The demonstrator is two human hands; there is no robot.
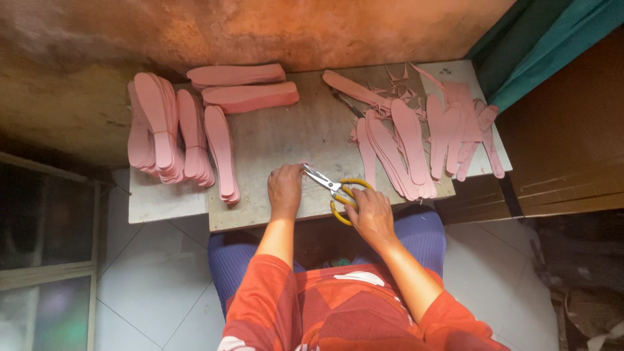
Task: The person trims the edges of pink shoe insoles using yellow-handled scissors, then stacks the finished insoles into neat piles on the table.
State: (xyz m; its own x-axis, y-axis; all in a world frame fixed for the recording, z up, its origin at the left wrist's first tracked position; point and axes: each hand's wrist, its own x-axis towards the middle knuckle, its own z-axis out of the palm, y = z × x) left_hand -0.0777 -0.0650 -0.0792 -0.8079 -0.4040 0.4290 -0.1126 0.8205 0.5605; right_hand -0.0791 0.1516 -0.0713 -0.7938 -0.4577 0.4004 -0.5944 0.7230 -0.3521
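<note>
At the near edge of the table (260, 140), both my hands sit close together over bare wood. My right hand (372, 211) has its grip closed on the yellow handles of the scissors (333, 190), fingers curled over the loops, and the steel blades point left with their tips parted a little. My left hand (286, 188) rests palm-down on the board just beside those blade tips, fingers bent and pressed to the wood; whether something thin lies under them I cannot tell, so I will not call that grip holding anything. To my right, fanned out within easy reach, lie the loose pink insoles (400, 153), overlapping one another, and behind them a scatter of thin pink trimmings (396, 88) against the wall. To my left, well apart from the scissors, stand the bundled insole stacks (172, 133), set on edge in tight rows, with two flatter stacks (244, 88) lying crosswise at the back. Judging by this layout, I am between pieces: the scissors are in hand and ready, but no insole is at the blades. The next move, as I read it, calls for my left hand to take one insole from the loose fan on the right, bring it to the blades and hold it flat and steady, keeping fingertips clear of the cutting line.
</note>
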